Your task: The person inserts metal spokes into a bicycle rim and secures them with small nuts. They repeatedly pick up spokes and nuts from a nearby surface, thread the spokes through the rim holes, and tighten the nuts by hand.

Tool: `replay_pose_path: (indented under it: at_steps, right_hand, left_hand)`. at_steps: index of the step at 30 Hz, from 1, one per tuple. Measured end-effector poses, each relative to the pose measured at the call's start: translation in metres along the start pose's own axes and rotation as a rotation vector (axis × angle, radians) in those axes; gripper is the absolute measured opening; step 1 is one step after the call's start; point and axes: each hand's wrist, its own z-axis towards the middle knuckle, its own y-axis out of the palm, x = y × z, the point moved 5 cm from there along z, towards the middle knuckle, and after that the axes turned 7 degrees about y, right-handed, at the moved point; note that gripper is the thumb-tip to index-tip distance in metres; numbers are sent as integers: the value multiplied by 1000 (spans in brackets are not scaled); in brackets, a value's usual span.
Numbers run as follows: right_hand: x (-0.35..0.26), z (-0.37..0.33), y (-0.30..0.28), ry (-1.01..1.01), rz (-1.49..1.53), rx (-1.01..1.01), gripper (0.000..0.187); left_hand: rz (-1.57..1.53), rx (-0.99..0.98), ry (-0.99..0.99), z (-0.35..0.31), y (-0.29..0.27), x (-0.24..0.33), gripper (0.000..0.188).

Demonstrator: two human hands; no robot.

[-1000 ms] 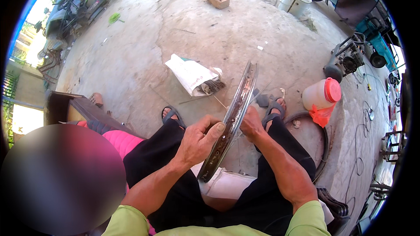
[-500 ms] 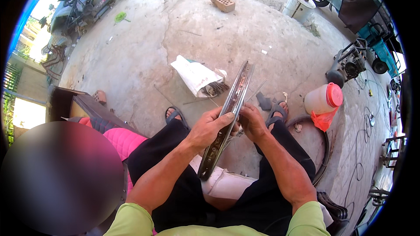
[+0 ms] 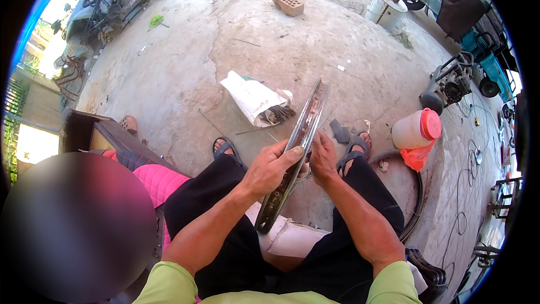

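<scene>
A worn metal wheel rim [image 3: 308, 115] is held edge-on and tilted between my knees, its rusty inner channel facing up. My left hand [image 3: 269, 168] is closed around its middle, thumb pressed on the near side. On the rim's right side, my right hand [image 3: 322, 160] has its fingers pinched together around a thin metal spoke, whose end sticks out past the fingertips. Other thin spokes show faintly below the rim. Ahead on the ground lies a white sack [image 3: 253, 98] with a bundle of spokes [image 3: 279, 114] poking from its mouth.
A white plastic jar with a red lid [image 3: 417, 128] stands to the right, next to a black tyre [image 3: 417, 202]. Farther off are a perforated brick [image 3: 288, 4], a white bucket [image 3: 386, 8] and an air compressor [image 3: 447, 84]. A pink quilted cover [image 3: 160, 180] is at the left.
My right hand has shifted slightly and its fingers have drawn up more tightly beside the rim. The rim and my left hand stay nearly still.
</scene>
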Motion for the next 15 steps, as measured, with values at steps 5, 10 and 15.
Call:
replay_pose_path:
  at_steps: [5, 10, 15]
  right_hand:
    - [-5, 4, 1, -73, -51, 32, 33]
    - [-9, 14, -4, -77, -23, 79, 37]
    - [-9, 12, 2, -49, -68, 66, 39]
  left_hand:
    - [88, 45, -27, -3, 4, 7, 36]
    - [109, 49, -20, -7, 8, 11, 39]
    - [53, 62, 5, -6, 5, 4, 34]
